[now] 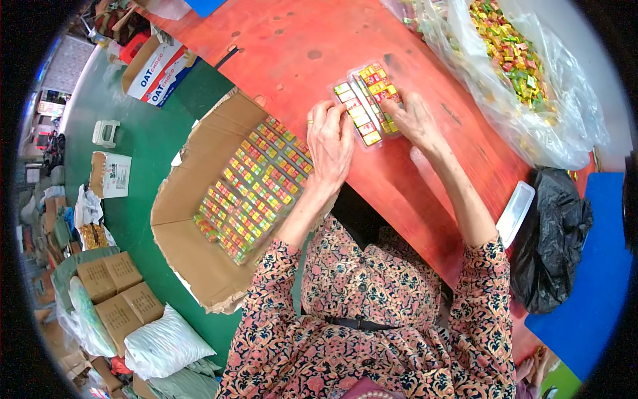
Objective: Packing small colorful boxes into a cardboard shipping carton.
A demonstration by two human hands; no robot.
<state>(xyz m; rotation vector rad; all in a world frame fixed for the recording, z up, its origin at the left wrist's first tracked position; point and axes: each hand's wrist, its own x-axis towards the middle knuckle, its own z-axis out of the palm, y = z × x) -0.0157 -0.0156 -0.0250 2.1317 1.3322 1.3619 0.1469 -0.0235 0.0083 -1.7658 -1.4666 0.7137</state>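
A clear plastic case [369, 141] lies on the red tabletop, with two halves side by side and a pale ridge between them. Small yellow, red and green wrapped pieces [377, 78] fill much of both halves. At the case's left edge is my left hand [329, 143], its fingers bent and closed on the rim, with a ring on one finger. My right hand [419, 123] reaches over the right half from the near right, fingers bent down onto the pieces and the edge. Its fingertips partly hide what they touch.
An open cardboard box [193, 233] left of the table holds rows of similar filled packs [256, 189]. A clear bag of loose wrapped pieces [515, 60] lies at the far right. Nearer are a white plastic tray [516, 214] and a black bag [550, 246]. Cartons [119, 286] and a white sack [166, 342] stand lower left.
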